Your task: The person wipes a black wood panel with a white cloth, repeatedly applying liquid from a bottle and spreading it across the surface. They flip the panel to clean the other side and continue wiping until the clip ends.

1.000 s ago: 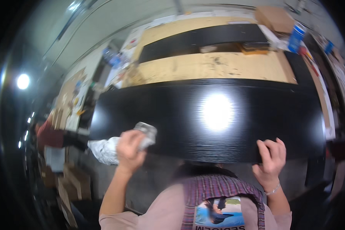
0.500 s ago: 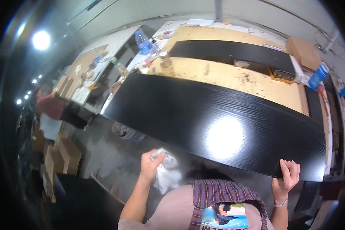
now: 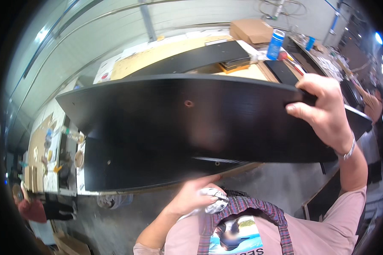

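A long black board (image 3: 225, 119) is lifted and tilted, its broad face toward me with a small reddish-brown round spot in it. My right hand (image 3: 323, 110) has its fingers hooked over the top edge near the right end, thumb pressed on the face. A second black board (image 3: 123, 165) lies underneath, partly hidden, with small round fittings or holes in its surface. Near its front edge my left hand (image 3: 191, 197), slightly blurred, is closed on a crumpled white cloth (image 3: 216, 203) with dark smudges, close to my chest.
Another black board (image 3: 191, 58) lies on the bench behind, near a blue canister (image 3: 275, 44) and a cardboard box (image 3: 251, 30). At left stands a littered side table (image 3: 51, 178), with a person in red (image 3: 32, 210) near it. Another person (image 3: 372, 102) is at far right.
The board that lay flat now stands tilted up, raised by my right hand, revealing another black board beneath. My left hand with the cloth has come nearer the front edge. The view has turned right.
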Tool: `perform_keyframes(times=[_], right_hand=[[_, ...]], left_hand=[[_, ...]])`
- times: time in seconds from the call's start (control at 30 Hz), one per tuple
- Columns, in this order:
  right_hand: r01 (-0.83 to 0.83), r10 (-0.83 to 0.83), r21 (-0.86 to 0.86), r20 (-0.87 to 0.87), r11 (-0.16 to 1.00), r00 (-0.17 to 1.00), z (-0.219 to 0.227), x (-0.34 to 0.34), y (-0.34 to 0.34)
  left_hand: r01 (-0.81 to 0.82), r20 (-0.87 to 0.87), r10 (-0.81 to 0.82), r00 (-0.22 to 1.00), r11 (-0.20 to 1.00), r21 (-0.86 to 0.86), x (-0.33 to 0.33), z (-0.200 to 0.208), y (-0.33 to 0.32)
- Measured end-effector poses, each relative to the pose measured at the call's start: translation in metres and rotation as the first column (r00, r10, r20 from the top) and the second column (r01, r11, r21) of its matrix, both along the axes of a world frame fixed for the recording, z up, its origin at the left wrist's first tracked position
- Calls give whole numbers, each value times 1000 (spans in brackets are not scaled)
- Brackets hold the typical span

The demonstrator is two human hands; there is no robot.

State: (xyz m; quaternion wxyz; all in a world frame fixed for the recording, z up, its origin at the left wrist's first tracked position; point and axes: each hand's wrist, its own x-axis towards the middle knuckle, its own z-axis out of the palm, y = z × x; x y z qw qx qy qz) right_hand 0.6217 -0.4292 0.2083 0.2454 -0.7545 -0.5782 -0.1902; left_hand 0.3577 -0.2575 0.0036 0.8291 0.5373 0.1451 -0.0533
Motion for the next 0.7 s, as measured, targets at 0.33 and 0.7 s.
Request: perform_keyframes(times=[0.33,0.7], right_hand=[[244,-403,-407,-368,880,838,12,-9,13],[284,-407,-307,-491,908,770,-41,48,-71]], left_hand=[[-118,275,142,951,988,-103,-16,-47,12],[-88,88,86,992,996,29,13,-19,-24]])
